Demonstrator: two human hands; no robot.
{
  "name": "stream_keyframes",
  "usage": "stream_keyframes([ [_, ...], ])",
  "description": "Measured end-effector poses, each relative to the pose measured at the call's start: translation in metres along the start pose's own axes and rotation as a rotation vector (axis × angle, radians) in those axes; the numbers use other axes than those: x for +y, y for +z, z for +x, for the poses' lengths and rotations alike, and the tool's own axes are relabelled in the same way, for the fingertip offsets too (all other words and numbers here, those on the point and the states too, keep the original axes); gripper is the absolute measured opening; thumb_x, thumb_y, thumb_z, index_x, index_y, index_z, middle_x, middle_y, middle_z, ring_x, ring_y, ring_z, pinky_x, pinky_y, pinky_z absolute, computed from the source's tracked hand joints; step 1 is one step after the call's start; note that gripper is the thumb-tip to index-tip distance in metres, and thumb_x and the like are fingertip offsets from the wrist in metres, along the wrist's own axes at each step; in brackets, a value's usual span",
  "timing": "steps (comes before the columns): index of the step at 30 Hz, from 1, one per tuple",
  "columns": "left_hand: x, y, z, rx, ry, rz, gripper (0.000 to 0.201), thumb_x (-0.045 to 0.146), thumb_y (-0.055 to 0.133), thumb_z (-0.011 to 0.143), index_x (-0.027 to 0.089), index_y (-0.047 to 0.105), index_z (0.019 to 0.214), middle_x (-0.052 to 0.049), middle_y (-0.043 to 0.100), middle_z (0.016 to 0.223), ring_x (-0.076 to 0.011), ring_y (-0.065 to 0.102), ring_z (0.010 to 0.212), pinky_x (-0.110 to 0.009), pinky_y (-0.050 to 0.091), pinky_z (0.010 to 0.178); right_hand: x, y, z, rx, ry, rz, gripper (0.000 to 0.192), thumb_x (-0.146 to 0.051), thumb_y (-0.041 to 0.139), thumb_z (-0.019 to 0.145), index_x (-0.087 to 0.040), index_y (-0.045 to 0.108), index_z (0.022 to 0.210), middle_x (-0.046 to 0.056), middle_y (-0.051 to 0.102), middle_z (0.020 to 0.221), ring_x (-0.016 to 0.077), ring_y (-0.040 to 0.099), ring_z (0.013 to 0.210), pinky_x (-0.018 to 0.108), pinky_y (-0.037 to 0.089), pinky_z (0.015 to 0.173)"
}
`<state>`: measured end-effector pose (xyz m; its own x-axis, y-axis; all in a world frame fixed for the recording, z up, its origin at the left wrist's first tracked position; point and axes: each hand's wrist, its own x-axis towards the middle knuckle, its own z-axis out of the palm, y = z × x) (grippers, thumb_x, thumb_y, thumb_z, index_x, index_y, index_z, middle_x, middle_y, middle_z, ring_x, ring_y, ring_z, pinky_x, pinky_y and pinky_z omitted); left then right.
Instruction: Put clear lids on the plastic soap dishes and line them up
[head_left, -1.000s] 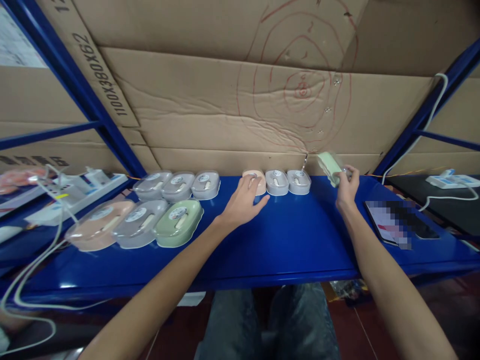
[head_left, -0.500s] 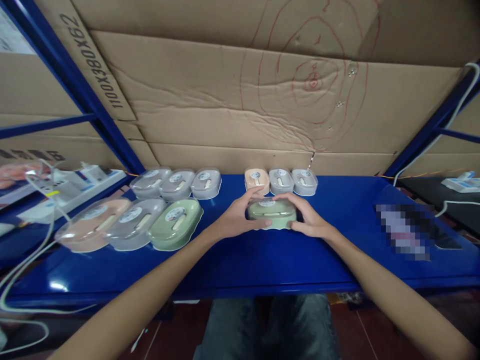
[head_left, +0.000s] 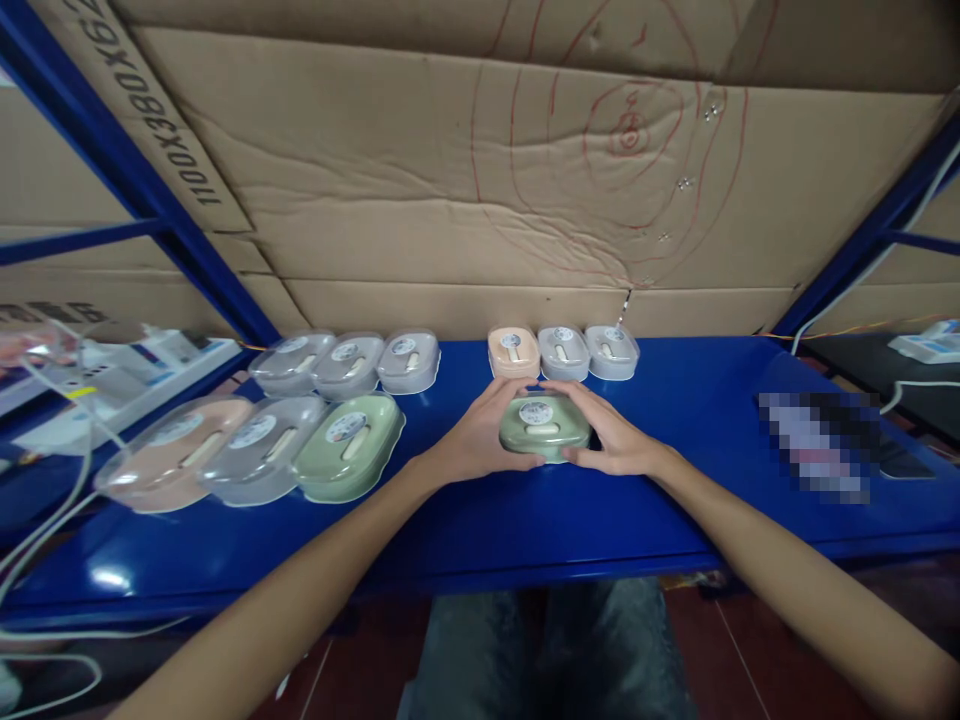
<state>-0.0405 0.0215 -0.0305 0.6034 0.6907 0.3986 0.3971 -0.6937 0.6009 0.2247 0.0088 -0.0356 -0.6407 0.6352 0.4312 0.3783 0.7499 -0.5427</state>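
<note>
On the glossy blue metal shelf surface [head_left: 570, 510], the left hand [head_left: 480, 440] and right hand [head_left: 619, 440] clamp a green oval lidded plastic case [head_left: 544, 427] between them. Behind it sits a row of three small cases [head_left: 562, 352]. Creased brown cardboard sheets [head_left: 420, 200] form the rear wall.

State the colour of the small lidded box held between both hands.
Pale green box, with a round white label on its lid; the head view shows it.

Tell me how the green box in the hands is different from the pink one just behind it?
The green box is held between the left hand and right hand; the pink box sits untouched. Green lies sideways and nearer, pink points toward the cardboard wall. Both are oval with a round sticker on top.
</note>
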Motion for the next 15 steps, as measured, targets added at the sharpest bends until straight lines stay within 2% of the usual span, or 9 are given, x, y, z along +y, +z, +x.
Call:
stream_keyframes([
  [4, 0.0, 0.001, 0.001, -0.006, 0.002, -0.011, 0.093, 0.042, 0.093, 0.071, 0.026, 0.048, 0.151, -0.012, 0.054, 0.154, -0.0367, 0.051, 0.144, -0.055, 0.043, 0.122, 0.001, 0.008, 0.002, 0.097, 0.041, -0.03, 0.094, -0.055, 0.086, 0.081, -0.029, 0.042, 0.159, 0.015, 0.055, 0.156, 0.0391, 0.057, 0.141, 0.06, 0.048, 0.117],
  [8, 0.001, 0.0, 0.001, -0.026, -0.037, -0.044, 0.093, 0.045, 0.092, 0.072, 0.027, 0.046, 0.151, -0.012, 0.054, 0.15, -0.0369, 0.052, 0.143, -0.056, 0.045, 0.12, 0.004, 0.012, 0.004, 0.141, 0.126, -0.018, 0.089, -0.059, 0.091, 0.073, -0.028, 0.054, 0.149, 0.015, 0.064, 0.148, 0.039, 0.065, 0.132, 0.059, 0.052, 0.111],
  [15, -0.002, 0.002, 0.002, -0.011, -0.013, -0.068, 0.1, 0.045, 0.093, 0.07, 0.026, 0.043, 0.154, -0.014, 0.051, 0.152, -0.0379, 0.053, 0.142, -0.057, 0.045, 0.12, 0.01, 0.012, 0.001, 0.151, 0.232, 0.101, 0.094, -0.057, 0.095, 0.067, -0.024, 0.057, 0.145, 0.015, 0.066, 0.147, 0.038, 0.066, 0.132, 0.056, 0.052, 0.112],
])
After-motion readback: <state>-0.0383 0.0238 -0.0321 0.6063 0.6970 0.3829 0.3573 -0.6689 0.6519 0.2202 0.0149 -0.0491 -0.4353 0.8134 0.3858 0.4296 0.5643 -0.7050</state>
